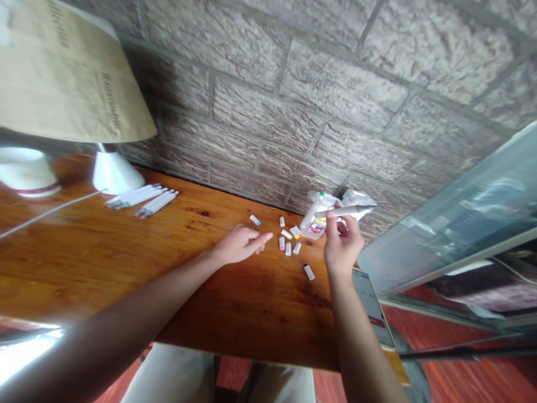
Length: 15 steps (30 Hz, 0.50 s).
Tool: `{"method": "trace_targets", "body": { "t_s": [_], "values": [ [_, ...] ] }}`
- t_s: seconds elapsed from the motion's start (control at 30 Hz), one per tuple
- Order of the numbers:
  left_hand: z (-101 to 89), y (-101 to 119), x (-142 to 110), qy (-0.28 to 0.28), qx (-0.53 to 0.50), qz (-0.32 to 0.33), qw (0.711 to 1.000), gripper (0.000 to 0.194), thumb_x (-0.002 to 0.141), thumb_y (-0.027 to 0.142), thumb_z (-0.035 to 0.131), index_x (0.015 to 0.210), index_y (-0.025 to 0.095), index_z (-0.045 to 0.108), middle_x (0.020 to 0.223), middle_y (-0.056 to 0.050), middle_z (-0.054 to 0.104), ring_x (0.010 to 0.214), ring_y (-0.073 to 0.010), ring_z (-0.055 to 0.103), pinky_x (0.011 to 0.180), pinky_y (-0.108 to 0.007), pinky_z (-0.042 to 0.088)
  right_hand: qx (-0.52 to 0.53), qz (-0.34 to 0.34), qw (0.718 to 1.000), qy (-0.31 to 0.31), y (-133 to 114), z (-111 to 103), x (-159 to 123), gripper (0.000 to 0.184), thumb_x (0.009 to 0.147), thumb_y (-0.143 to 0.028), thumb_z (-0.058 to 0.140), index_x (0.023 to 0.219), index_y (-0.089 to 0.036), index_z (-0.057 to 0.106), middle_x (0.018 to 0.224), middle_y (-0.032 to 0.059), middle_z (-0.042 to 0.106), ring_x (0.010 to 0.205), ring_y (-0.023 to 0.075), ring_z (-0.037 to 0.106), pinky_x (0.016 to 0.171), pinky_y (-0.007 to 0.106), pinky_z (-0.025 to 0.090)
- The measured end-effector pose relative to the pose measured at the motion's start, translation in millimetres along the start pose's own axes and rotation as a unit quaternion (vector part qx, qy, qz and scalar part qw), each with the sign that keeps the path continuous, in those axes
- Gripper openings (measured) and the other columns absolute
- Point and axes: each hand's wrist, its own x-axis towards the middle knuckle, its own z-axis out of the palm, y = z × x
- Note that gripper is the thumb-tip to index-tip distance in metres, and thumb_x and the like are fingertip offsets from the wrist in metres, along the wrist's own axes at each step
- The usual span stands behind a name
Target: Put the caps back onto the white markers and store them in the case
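My right hand (342, 242) is raised over the wooden table (126, 263), fingers pinched on a white marker pen (346, 211) held level. My left hand (241, 244) rests on the table with its fingers loosely stretched toward several small marker caps (288, 238) with coloured ends. One cap (254, 220) lies apart near my left fingertips, another cap (309, 272) lies closer to me. Behind the caps, against the brick wall, sits an opened plastic marker package (323, 215).
Several uncapped white markers (142, 200) lie in a row at the back left beside a white lamp base (115, 172) under a beige shade (62, 78). A white cord (46, 212) crosses the table. A glass pane (453, 224) stands to the right. A card (371, 305) lies at the table's right edge.
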Motion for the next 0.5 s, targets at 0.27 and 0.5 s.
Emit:
{"method": "trace_targets", "body": {
  "t_s": [0.27, 0.5],
  "values": [
    [-1.8, -7.9, 3.0, 0.016, 0.015, 0.022, 1.0, 0.056, 0.098, 0.051, 0.043, 0.062, 0.017, 0.068, 0.062, -0.001, 0.072, 0.06, -0.0111, 0.067, 0.062, -0.021, 0.044, -0.25, -0.036, 0.966, -0.048, 6.3, -14.2, 93.6, 0.037, 0.087, -0.047, 0.056, 0.095, -0.014, 0.072, 0.083, 0.0115, 0.073, 0.076, 0.0217, 0.066, 0.072, 0.033, 0.047],
    [-3.7, -5.7, 3.3, 0.024, 0.013, 0.017, 0.999, 0.056, 0.098, 0.051, 0.043, 0.062, 0.017, 0.069, 0.062, -0.002, 0.072, 0.062, -0.0125, 0.068, 0.064, -0.021, 0.046, -0.314, 0.04, 0.934, -0.168, 29.5, -4.0, 114.0, 0.042, 0.082, -0.053, 0.057, 0.081, -0.014, 0.074, 0.081, 0.0095, 0.074, 0.076, 0.0221, 0.066, 0.068, 0.029, 0.044]
  ]
}}
